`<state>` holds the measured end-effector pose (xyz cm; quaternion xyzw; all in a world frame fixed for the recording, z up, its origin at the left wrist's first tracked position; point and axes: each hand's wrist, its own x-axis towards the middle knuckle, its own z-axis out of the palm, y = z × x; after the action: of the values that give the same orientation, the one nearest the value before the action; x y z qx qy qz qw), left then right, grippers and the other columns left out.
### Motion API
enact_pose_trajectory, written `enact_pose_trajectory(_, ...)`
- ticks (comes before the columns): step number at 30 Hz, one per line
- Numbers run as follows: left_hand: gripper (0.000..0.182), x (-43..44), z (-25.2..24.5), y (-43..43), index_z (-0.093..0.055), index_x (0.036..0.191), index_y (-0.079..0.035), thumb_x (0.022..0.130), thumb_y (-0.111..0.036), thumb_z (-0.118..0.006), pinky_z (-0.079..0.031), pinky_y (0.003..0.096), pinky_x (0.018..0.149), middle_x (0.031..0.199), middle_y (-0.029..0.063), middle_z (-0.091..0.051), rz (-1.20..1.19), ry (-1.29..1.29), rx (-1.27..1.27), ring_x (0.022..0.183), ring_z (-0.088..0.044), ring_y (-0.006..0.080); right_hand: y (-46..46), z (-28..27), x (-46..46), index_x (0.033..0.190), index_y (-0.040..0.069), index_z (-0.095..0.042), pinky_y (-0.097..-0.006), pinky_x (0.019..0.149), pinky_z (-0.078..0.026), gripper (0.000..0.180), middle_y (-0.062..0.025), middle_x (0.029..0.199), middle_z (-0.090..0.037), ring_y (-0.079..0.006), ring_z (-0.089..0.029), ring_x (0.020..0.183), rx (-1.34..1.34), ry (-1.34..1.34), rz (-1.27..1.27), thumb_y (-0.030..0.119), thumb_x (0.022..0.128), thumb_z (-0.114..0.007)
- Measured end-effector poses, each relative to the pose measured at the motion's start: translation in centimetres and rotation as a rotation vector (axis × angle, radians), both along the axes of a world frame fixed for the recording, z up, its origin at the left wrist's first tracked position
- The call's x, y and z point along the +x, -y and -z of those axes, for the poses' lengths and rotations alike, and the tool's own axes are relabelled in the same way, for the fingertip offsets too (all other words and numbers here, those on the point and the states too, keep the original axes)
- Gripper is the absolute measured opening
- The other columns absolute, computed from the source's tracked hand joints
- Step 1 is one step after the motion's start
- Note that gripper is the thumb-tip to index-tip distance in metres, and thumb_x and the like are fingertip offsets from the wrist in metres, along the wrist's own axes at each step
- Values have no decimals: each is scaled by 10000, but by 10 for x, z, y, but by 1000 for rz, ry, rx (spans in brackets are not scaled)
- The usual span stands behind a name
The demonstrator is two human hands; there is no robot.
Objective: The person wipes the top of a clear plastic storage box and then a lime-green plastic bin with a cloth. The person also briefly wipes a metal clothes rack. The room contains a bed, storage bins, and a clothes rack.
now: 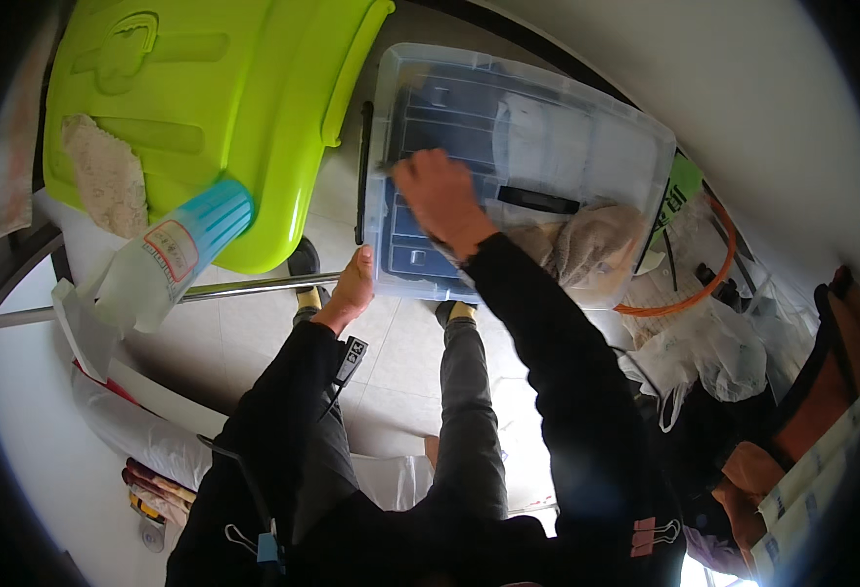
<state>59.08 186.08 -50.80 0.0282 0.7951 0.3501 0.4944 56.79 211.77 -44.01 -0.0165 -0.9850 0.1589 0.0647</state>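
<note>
A clear plastic storage box (591, 117) with a translucent lid lies before me; through it show dark blue panels, a black handle and brownish cloth. Over its left part is my right hand (441, 198), its fingers curled near the left rim. A cloth seems to be under this hand, though blur leaves that uncertain. My left hand (353, 290) rests at the box's near left corner, thumb up, fingers largely hidden. Beside that corner, a black strip-like handle (363, 176) stands along the box's left side.
At the left is a lime-green lidded bin (254, 110) with a beige cloth (107, 176) on it. A translucent bottle with a blue end (180, 253) leans beside it, near a metal rail (268, 285). An orange hoop (723, 271) and plastic bags (723, 352) lie at the right.
</note>
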Motion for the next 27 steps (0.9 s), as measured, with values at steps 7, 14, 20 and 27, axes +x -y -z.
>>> enact_pose_trajectory(7,734,1,2,1,-517,1187,5,981,-608,-171,-431,429,919,1102,252,-607,-12,73,27,1066,-568,413,-62,7,71,870,118,-540,-411,622,-455,121,-66,862,-500,-270,-536,827,293,199,251,161,773,-598)
enact_pose_trajectory(14,737,3,2,-2,-494,1220,-2,978,-607,-150,-413,468,947,1141,290,-580,54,-38,59,1118,-529,461,-37,-14,30,845,97,-536,-407,634,-513,94,-101,853,-508,-312,-561,831,-63,30,334,89,765,-586)
enact_pose_trajectory(20,712,0,-4,-1,-498,1193,5,988,-588,-161,-405,462,956,1122,286,-585,59,-15,5,1111,-527,465,-19,19,-42,812,105,-550,-426,646,-433,41,-102,847,-525,-300,-537,785,-49,-109,126,122,776,-554)
enact_pose_trajectory(27,744,-1,-5,-5,-477,1223,-7,973,-617,-132,-396,486,960,1152,285,-577,38,108,-56,1136,-513,476,-105,17,31,890,98,-581,-457,725,-395,97,-116,902,-522,-318,-518,885,264,124,508,107,795,-565)
